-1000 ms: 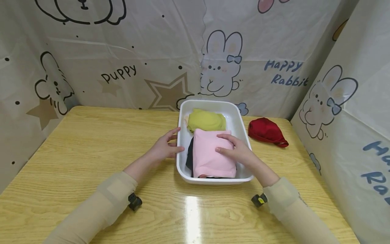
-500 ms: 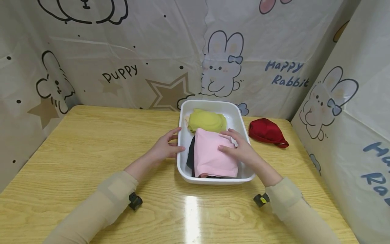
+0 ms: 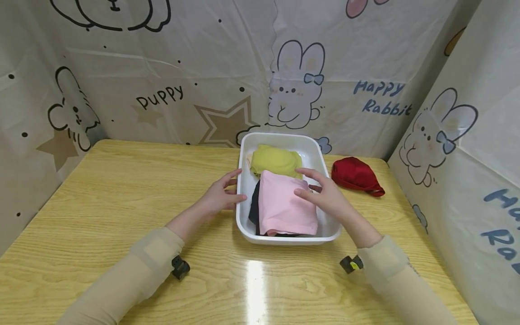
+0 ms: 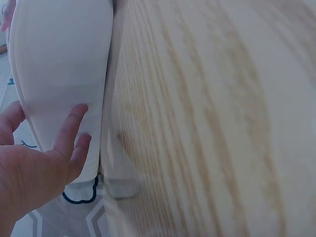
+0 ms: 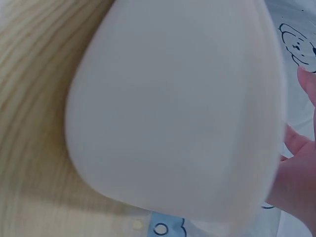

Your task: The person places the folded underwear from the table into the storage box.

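Note:
A white plastic bin (image 3: 286,240) holds a folded pink cloth (image 3: 284,205), with dark fabric (image 3: 253,212) showing under its left side. Behind the pink cloth lies a rolled yellow-green cloth (image 3: 276,161). My left hand (image 3: 217,196) holds the bin's left wall, thumb over the rim and fingers (image 4: 71,131) along the outside. Over the bin's right rim reaches my right hand (image 3: 327,196), its thumb and fingers spread apart beside the pink cloth's right edge, nothing gripped. In the right wrist view, the bin's wall hides part of that hand (image 5: 298,182).
On the wooden table (image 3: 142,189), a bunched dark red cloth (image 3: 353,174) lies to the right of the bin. A printed curtain (image 3: 162,67) hangs close behind the bin, and another panel (image 3: 467,149) borders the right side.
My right hand has slid right and come away from the top of the pink cloth, which has shifted slightly right. The left hand keeps its place at the bin's wall.

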Tool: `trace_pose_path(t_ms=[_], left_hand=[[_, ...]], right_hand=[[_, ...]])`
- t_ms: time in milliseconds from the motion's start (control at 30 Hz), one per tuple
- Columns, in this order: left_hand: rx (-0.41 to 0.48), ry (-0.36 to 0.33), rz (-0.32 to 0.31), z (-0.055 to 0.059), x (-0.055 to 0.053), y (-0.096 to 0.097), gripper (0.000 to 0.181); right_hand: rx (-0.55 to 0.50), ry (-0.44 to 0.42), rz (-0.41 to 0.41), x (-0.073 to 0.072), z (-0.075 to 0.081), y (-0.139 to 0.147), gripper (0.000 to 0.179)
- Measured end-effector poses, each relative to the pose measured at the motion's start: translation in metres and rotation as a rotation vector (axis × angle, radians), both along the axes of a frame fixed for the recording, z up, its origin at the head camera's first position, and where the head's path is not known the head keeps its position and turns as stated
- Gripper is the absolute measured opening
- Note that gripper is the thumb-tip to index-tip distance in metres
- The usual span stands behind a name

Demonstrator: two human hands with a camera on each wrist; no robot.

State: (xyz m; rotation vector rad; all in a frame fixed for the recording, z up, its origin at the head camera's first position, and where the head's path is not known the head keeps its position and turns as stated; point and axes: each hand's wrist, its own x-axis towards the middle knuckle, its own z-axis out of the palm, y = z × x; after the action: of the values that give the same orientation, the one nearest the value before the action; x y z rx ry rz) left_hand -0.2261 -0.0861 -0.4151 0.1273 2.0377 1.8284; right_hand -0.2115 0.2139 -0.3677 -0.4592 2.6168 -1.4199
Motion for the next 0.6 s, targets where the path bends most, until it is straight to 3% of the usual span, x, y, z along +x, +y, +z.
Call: trace_pose_path(t_ms=[600], left_hand=[[-0.018,-0.019,0.019,0.001,-0.001,0.001,0.083]], right_hand=[[0.022,0.151,-0.086,0.004,0.037,0.013,0.053]])
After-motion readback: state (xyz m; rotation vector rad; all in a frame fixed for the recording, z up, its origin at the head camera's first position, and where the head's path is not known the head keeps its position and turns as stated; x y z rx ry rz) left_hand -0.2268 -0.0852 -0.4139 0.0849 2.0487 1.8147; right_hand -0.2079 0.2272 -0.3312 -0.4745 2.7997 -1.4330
